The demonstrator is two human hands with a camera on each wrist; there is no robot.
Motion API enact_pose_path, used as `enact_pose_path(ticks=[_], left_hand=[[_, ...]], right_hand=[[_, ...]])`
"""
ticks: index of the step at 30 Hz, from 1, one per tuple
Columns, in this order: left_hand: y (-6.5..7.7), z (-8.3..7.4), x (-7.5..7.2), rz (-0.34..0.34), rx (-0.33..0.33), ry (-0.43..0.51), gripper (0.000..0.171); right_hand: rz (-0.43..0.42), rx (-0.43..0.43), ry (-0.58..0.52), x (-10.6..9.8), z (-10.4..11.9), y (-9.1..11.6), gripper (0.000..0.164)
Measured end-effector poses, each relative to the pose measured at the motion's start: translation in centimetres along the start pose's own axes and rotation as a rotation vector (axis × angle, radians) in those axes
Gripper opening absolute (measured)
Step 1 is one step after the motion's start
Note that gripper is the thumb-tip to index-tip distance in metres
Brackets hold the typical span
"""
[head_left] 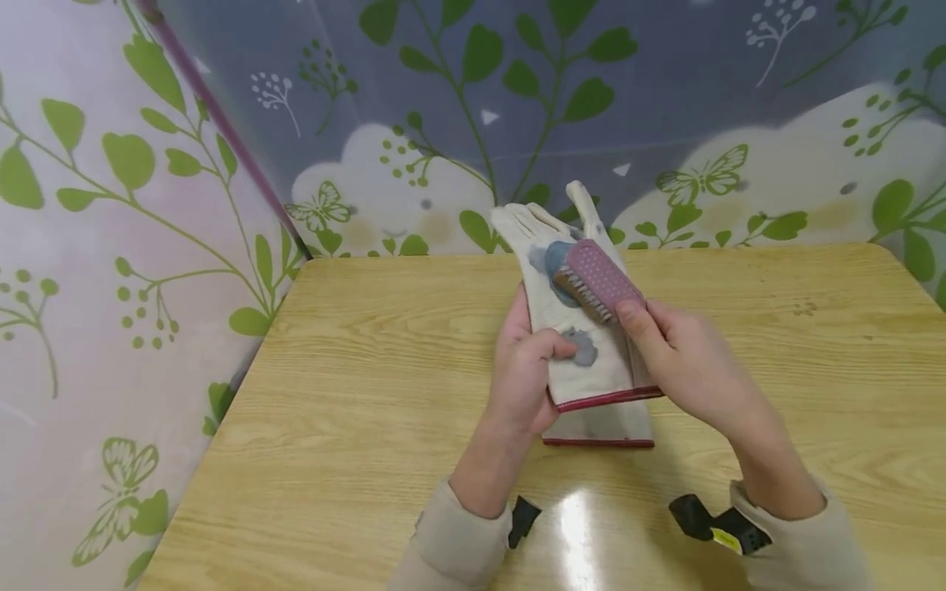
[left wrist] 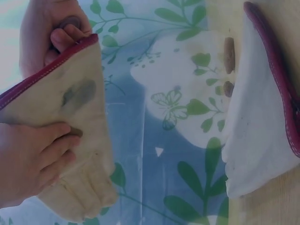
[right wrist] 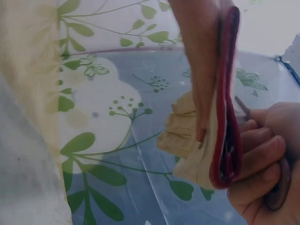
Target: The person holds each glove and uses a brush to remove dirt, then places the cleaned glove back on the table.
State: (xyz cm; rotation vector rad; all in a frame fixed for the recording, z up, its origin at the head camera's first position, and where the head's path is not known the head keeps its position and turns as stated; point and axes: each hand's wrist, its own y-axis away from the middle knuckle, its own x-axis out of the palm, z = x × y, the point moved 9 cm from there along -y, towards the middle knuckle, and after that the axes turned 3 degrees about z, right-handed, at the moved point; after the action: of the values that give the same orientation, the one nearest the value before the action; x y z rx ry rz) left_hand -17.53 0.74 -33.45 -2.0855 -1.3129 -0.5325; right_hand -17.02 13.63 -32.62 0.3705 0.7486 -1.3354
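My left hand (head_left: 517,373) holds up a cream work glove (head_left: 594,377) with a red-trimmed cuff, thumb on its face and the other fingers behind. Grey-blue stains mark the glove, one stain (head_left: 585,350) right by the thumb. My right hand (head_left: 691,357) grips a pink brush (head_left: 604,277) by one end, its bristles against the upper part of the glove. In the left wrist view, my left fingers spread over the glove's back (left wrist: 89,133). The right wrist view shows the red cuff edge (right wrist: 229,108) edge-on beside my right hand (right wrist: 262,164).
A second cream glove (head_left: 602,423) with red trim lies on the wooden table (head_left: 355,394) beneath the raised one. Patterned leaf-and-butterfly sheeting (head_left: 414,189) stands behind the table and along its left side. Dark straps sit at both sleeves.
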Motion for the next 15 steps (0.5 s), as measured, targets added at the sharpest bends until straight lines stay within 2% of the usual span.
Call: enact_pose_path(ticks=[3, 6, 11, 15], left_hand=[[0.0, 0.2, -0.1, 0.016, -0.020, 0.018, 0.084], [-0.1, 0.5, -0.2, 0.008, -0.035, 0.030, 0.084], [-0.1, 0.6, -0.7, -0.046, -0.030, 0.048, 0.085], [-0.1, 0.2, -0.9, -0.069, -0.023, 0.039, 0.085]], right_hand=[[0.013, -0.008, -0.082, -0.5, -0.2, 0.3, 0.043], [0.049, -0.016, -0.063, -0.3, 0.1, 0.6, 0.039], [0.147, -0.032, 0.093, 1.4, 1.2, 0.8, 0.038], [0.078, -0.024, 0.197, 1.3, 1.3, 0.4, 0.041]])
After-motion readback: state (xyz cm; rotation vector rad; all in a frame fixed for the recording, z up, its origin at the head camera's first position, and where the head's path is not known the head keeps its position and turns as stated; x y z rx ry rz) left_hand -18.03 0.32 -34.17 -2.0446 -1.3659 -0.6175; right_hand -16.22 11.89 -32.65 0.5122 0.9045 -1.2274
